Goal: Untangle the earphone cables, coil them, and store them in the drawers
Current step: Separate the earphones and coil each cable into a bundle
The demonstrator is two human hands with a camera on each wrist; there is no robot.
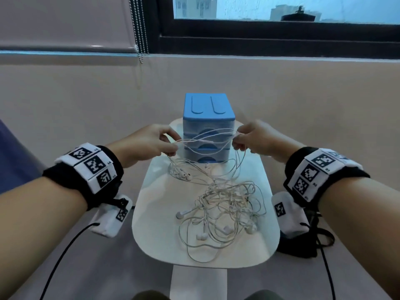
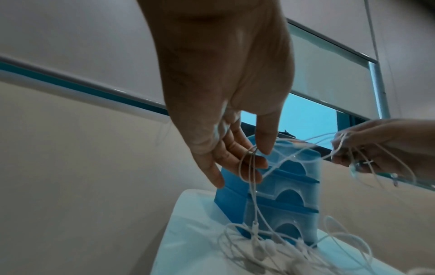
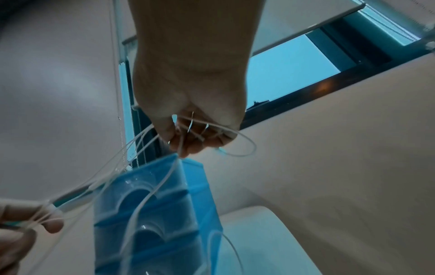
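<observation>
Left hand: my left hand (image 1: 149, 141) pinches a bunch of thin white earphone cable strands (image 1: 207, 138) between thumb and fingertips (image 2: 253, 163); other fingers loosely extended.
Right hand: my right hand (image 1: 252, 137) has fingers curled round several loops of the same strands, seen in the right wrist view (image 3: 195, 135).
Span: strands run slack between both hands, held up in front of the drawer fronts, sagging slightly.
Drop: from each hand, cables hang down to the counter.
Tangle: knotted heap of white earphone cables with earbuds (image 1: 225, 208) lies on the small white rounded counter (image 1: 151, 230), near side, in front of the drawers; a smaller clump with earbuds (image 1: 184, 175) sits just under my left hand.
Drawers: small blue plastic three-drawer unit (image 1: 207, 111) stands upright at the far end of the counter, translucent fronts with arched pulls, all three pushed in.
Wrists: black bands with white tag blocks (image 1: 91, 165) on both wrists.
Background: beige wall, dark-framed window (image 1: 270, 33), beaded blind chain (image 1: 139, 29).
</observation>
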